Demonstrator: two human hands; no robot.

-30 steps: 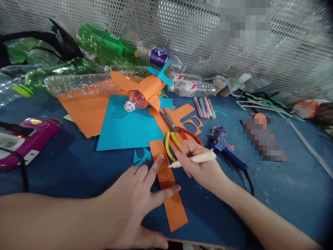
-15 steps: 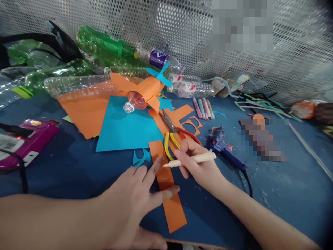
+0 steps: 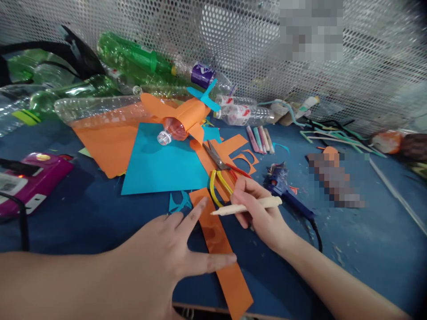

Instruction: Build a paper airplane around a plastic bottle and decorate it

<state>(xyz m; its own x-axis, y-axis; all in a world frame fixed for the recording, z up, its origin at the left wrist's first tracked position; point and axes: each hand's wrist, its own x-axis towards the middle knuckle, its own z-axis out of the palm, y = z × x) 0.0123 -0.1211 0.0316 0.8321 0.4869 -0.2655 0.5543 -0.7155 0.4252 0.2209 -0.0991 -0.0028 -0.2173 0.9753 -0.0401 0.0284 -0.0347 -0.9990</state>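
My left hand [image 3: 180,249] lies with its fingers spread, fingertips resting on an orange paper strip [image 3: 220,249] near the table's front edge. Between the fingers of my right hand [image 3: 260,209] is a cream-coloured marker [image 3: 245,207], its tip just over the strip's upper part. Scissors [image 3: 218,164] with yellow and red handles lie open just beyond my right hand, on cut orange paper [image 3: 237,143]. Farther back, a plastic bottle wrapped in orange paper [image 3: 191,113], with wing-like pieces and blue strips at its end, sits by a blue sheet [image 3: 163,164].
A blue glue gun [image 3: 290,195] lies to the right, with several markers [image 3: 260,140] behind it. At the left is a purple power strip [image 3: 43,178]. Plastic bottles [image 3: 133,58] line the mesh [image 3: 240,40] at the back.
The orange strip has slid toward the front edge and a little right, with my left hand's lower finger moving along. My right hand and marker have shifted slightly right.
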